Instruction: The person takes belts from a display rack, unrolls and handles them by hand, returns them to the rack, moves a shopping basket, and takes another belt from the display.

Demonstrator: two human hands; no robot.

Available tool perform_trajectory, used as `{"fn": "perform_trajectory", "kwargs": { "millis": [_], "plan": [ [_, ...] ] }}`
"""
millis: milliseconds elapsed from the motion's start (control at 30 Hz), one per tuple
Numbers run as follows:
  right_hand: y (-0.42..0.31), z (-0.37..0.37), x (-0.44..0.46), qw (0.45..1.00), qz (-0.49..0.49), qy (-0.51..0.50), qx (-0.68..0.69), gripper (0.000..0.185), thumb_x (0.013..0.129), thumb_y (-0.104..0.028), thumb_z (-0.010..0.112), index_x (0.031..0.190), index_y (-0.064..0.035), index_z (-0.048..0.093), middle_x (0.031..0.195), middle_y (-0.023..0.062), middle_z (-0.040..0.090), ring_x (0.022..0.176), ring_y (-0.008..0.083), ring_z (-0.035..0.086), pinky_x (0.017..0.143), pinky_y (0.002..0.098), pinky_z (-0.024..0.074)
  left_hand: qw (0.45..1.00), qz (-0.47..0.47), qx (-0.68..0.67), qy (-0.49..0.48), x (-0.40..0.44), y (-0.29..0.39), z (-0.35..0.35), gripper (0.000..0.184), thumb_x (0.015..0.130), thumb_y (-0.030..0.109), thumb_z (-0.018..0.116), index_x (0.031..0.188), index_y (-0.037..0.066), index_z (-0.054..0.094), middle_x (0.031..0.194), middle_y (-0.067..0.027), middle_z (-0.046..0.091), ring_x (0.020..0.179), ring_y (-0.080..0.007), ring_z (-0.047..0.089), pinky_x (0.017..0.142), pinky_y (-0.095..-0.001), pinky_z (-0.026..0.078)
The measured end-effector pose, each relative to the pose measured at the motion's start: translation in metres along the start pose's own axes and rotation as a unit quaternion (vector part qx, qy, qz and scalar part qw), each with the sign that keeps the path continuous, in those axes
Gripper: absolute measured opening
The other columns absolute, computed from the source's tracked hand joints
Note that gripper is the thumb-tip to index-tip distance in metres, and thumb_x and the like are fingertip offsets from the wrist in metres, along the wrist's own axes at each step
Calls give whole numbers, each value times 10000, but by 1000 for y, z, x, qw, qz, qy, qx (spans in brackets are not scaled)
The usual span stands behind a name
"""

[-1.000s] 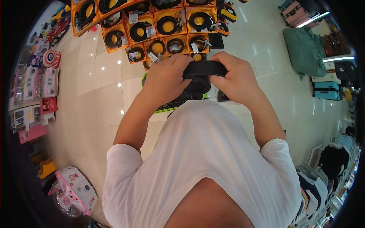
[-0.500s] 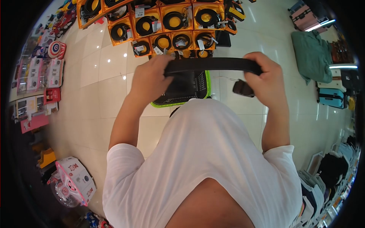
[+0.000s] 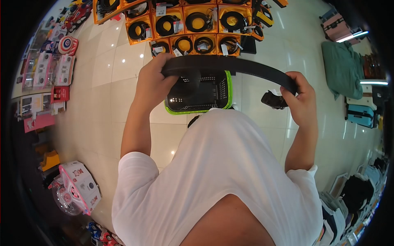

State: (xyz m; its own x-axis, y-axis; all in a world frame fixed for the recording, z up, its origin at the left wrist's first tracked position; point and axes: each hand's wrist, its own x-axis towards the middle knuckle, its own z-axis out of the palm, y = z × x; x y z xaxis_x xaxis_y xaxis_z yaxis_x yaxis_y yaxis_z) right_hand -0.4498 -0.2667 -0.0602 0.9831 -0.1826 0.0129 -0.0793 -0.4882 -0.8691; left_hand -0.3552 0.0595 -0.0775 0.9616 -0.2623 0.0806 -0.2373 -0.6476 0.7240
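A black belt [image 3: 230, 64] arches between my two hands, held up in front of my chest. My left hand [image 3: 152, 81] is closed around its left part, and a blurred dark piece of the belt hangs below those fingers. At the other side, my right hand [image 3: 303, 97] pinches the belt between thumb and fingers. Just left of that hand hangs a dark buckle [image 3: 272, 99], apparently on the belt's end. Under the belt, a black shopping basket with a bright green rim [image 3: 230, 90] stands on the floor.
Ahead, an orange compartment rack [image 3: 216, 19] holds several coiled belts with tags. Toys, including a pink-and-white boxed toy [image 3: 80, 184], line the left. Suitcases [image 3: 361, 114] and a green cloth-like bundle [image 3: 340, 65] stand at right, with clothes [image 3: 357, 192] nearer.
My hands have moved farther apart, the right one outward and lower. The belt, nearly straight before, now bows upward and slopes down to the right. The view has shifted slightly.
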Motion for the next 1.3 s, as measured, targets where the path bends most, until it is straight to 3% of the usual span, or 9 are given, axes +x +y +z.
{"fn": "perform_trajectory", "kwargs": {
  "millis": [133, 233, 300, 433, 700, 867, 1033, 1100, 1300],
  "plan": [
    [-11, 11, 0, 999, -46, -11, 13, 253, 783, -25, 592, 1034, -27, 564, 798, 32, 590, 712, 77, 555, 637, 242, 470, 998, 20, -51, -21, 7, 21, 7, 356, 701, 24, 670, 1047, 40, 589, 880, -138, 644, 824, -296, 632, 725, -342, 491],
    [-26, 26, 7, 996, -82, -28, 21, 302, 766, -53, 622, 1060, -41, 555, 817, 59, 616, 726, 134, 608, 663, 280, 490, 994, 102, -11, -39, 13, 36, 21, 355, 697, 49, 676, 1041, 40, 589, 889, -140, 645, 832, -314, 626, 733, -364, 487],
    [-33, 38, 14, 985, -161, -30, -55, 354, 740, -112, 653, 1078, -62, 561, 867, 101, 643, 713, 232, 633, 666, 318, 498, 993, 78, -15, -89, 15, 54, 23, 373, 692, 68, 687, 1050, 46, 587, 924, -136, 646, 853, -325, 618, 743, -381, 483],
    [-40, 53, 21, 984, -158, -34, -72, 391, 707, -171, 674, 1076, -83, 579, 870, 126, 651, 689, 304, 617, 651, 344, 493, 988, 116, 42, -89, 18, 56, 27, 386, 691, 83, 702, 1056, 53, 580, 940, -121, 636, 882, -325, 612, 749, -387, 486],
    [-28, 25, 15, 997, -44, 0, -61, 310, 678, -119, 621, 981, -56, 641, 753, 94, 645, 603, 196, 575, 613, 309, 471, 975, 154, 149, -65, 16, 22, 11, 414, 683, 55, 702, 1074, 68, 568, 991, -113, 627, 888, -327, 615, 749, -397, 490],
    [-22, 5, 6, 998, -43, 39, -38, 254, 706, -5, 577, 953, -36, 629, 692, 17, 558, 619, 74, 486, 566, 223, 391, 994, 32, 79, -66, 17, 0, -6, 388, 692, 6, 659, 1064, 84, 579, 930, -117, 647, 882, -320, 622, 754, -377, 496],
    [-25, -6, 2, 999, -26, 36, -3, 242, 718, 2, 578, 952, -17, 631, 698, -4, 557, 622, 57, 467, 559, 217, 373, 996, -8, 29, -79, 17, -2, -8, 394, 694, -19, 642, 1072, 70, 574, 932, -121, 651, 883, -307, 628, 761, -365, 495],
    [-25, -10, 1, 999, -26, 34, -1, 237, 724, 7, 578, 954, -12, 632, 706, -10, 558, 632, 50, 461, 563, 213, 367, 993, 39, 77, -81, 19, 0, -9, 393, 699, -25, 629, 1078, 61, 571, 930, -126, 653, 883, -305, 630, 757, -363, 490],
    [-10, -15, 3, 999, 3, 46, 12, 235, 770, 3, 580, 1001, -13, 622, 754, -15, 547, 684, 46, 453, 606, 203, 364, 997, 23, 45, -62, 34, -6, -1, 371, 708, 3, 631, 1072, 46, 567, 900, -150, 645, 864, -312, 628, 740, -364, 484]
  ]
}}
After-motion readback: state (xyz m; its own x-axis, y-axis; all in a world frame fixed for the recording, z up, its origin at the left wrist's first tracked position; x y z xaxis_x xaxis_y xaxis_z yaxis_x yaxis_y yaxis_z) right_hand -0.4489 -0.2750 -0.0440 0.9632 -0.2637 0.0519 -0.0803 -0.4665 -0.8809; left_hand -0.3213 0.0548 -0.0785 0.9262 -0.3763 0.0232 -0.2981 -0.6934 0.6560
